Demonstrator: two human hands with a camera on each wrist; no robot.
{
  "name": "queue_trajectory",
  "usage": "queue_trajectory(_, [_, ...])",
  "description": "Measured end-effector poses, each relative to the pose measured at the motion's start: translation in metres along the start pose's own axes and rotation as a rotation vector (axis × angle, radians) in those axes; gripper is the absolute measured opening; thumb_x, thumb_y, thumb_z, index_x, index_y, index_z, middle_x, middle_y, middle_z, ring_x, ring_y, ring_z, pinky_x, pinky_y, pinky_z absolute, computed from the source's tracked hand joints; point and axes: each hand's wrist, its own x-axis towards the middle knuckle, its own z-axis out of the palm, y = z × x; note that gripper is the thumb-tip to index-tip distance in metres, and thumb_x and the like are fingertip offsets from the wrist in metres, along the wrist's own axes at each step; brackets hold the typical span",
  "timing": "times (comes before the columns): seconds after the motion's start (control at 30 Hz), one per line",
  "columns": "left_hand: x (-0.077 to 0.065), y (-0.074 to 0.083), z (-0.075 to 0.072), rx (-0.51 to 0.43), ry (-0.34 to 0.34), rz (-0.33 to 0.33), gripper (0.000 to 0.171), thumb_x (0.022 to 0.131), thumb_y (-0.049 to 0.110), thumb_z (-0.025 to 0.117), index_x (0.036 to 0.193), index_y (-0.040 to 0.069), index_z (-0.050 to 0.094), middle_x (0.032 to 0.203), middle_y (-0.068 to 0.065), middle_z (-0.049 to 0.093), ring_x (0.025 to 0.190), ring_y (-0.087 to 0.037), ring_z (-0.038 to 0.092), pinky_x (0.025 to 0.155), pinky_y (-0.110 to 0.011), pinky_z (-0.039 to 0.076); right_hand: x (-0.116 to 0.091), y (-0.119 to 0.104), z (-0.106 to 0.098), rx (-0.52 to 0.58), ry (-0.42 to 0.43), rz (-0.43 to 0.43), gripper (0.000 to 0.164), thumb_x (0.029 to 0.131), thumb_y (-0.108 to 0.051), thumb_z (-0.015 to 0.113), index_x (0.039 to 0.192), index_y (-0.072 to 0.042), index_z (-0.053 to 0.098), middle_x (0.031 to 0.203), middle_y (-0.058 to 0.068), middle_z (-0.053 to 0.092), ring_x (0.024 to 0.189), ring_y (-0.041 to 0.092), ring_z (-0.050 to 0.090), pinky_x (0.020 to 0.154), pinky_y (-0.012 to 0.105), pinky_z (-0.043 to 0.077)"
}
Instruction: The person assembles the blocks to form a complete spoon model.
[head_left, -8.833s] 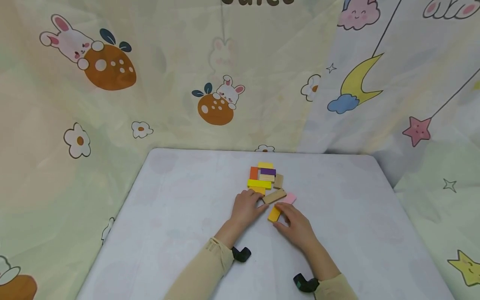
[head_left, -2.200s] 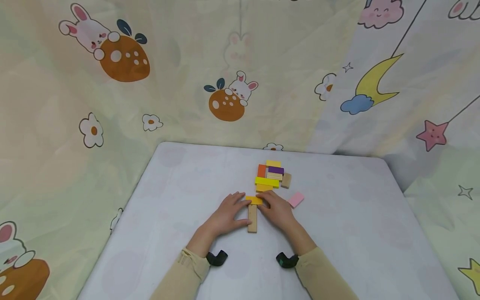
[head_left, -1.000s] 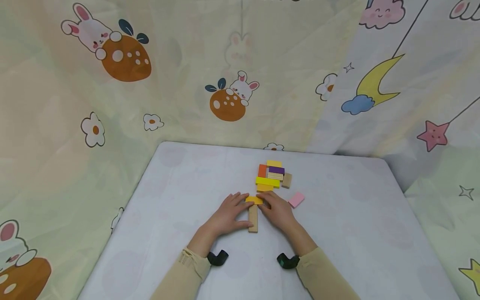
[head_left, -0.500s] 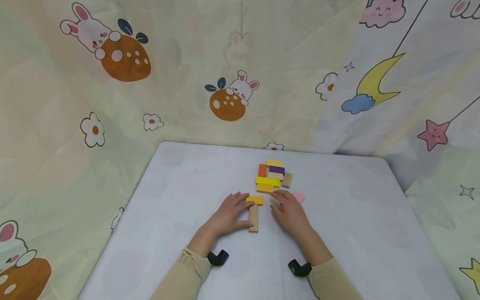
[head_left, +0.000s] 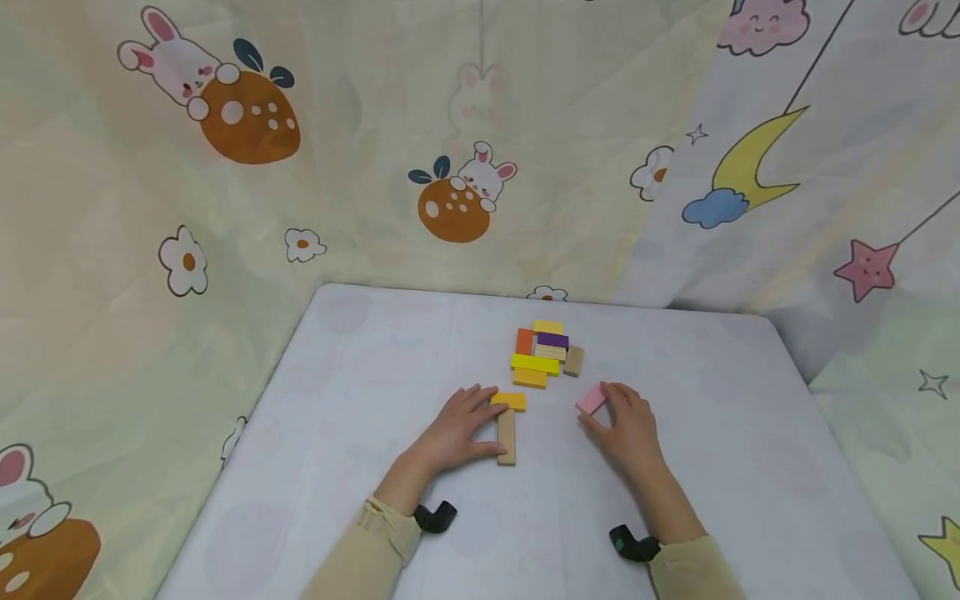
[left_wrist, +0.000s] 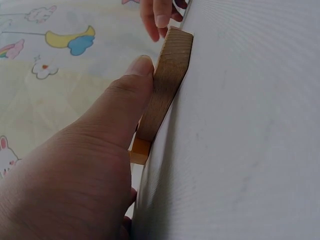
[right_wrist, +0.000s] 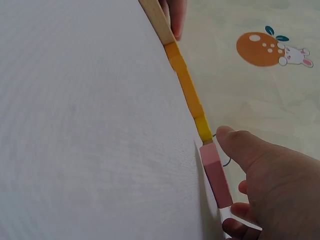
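Observation:
My left hand [head_left: 448, 427] rests beside two toy blocks laid in a T. Its fingertips touch the orange block [head_left: 517, 402] across the top, and its extended thumb touches the plain wooden block [head_left: 507, 437] below. In the left wrist view, that thumb lies along the side of the wooden block [left_wrist: 172, 65]. Further right, my right hand [head_left: 628, 429] spans the pink block [head_left: 592, 399], fingertips at its far end and thumb near its closer end. The right wrist view has the thumb apart from the pink block [right_wrist: 216, 177], with other fingertips at its end.
Behind the hands lies a flat cluster of blocks: orange [head_left: 530, 378], bright yellow [head_left: 534, 363], red-orange [head_left: 524, 341], purple [head_left: 552, 340], pale yellow [head_left: 548, 327] and several wooden ones [head_left: 573, 361]. The white tabletop [head_left: 375, 350] ends at a printed cloth backdrop [head_left: 337, 125].
The orange and wooden blocks came forward and now form a T. In the last second my right hand left the orange block and moved right to the pink one; the left stayed put.

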Motion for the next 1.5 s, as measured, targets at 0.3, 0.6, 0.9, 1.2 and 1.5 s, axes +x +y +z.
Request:
queue_trajectory(0.3, [0.001, -0.001, 0.000, -0.004, -0.005, -0.001, 0.074, 0.086, 0.073, 0.054, 0.150, 0.036, 0.041, 0.163, 0.007, 0.026, 0.153, -0.023, 0.020, 0.127, -0.045, 0.014, 0.002, 0.005, 0.006, -0.018, 0.011, 0.007, 0.082, 0.085, -0.049, 0.072, 0.150, -0.010, 0.040, 0.144, 0.022, 0.044, 0.129, 0.041, 0.039, 0.107, 0.063, 0.038])
queue_trajectory(0.6, [-0.001, -0.002, -0.001, -0.001, 0.001, 0.006, 0.074, 0.086, 0.071, 0.056, 0.149, 0.034, 0.043, 0.163, 0.005, 0.027, 0.152, -0.024, 0.022, 0.127, -0.046, 0.015, 0.002, 0.008, 0.010, -0.050, 0.052, -0.040, 0.073, 0.088, -0.041, 0.071, 0.145, -0.003, 0.045, 0.139, 0.024, 0.048, 0.126, 0.042, 0.042, 0.106, 0.061, 0.039])
queue_trajectory(0.9, [-0.001, -0.003, -0.001, -0.005, -0.003, 0.006, 0.075, 0.086, 0.074, 0.053, 0.149, 0.035, 0.042, 0.163, 0.006, 0.027, 0.152, -0.024, 0.022, 0.127, -0.045, 0.015, 0.000, 0.007, 0.009, -0.018, 0.036, -0.040, 0.071, 0.089, -0.038, 0.071, 0.146, -0.004, 0.044, 0.141, 0.023, 0.046, 0.129, 0.041, 0.041, 0.109, 0.060, 0.038])
queue_trajectory(1.2, [-0.002, -0.002, -0.002, -0.015, 0.011, 0.018, 0.073, 0.087, 0.070, 0.056, 0.149, 0.034, 0.043, 0.162, 0.005, 0.028, 0.152, -0.024, 0.023, 0.127, -0.045, 0.015, -0.009, -0.009, 0.009, 0.104, -0.104, -0.087, 0.072, 0.089, -0.049, 0.069, 0.150, -0.021, 0.043, 0.149, 0.009, 0.043, 0.137, 0.032, 0.040, 0.113, 0.057, 0.039])
queue_trajectory(1.5, [-0.001, -0.002, 0.000, -0.003, 0.016, 0.009, 0.074, 0.085, 0.074, 0.053, 0.149, 0.036, 0.042, 0.162, 0.006, 0.028, 0.152, -0.024, 0.023, 0.127, -0.047, 0.016, -0.051, -0.041, 0.022, 0.190, -0.290, -0.292, 0.064, 0.085, -0.038, 0.078, 0.141, -0.041, 0.049, 0.139, -0.018, 0.049, 0.126, 0.009, 0.051, 0.109, 0.044, 0.048])
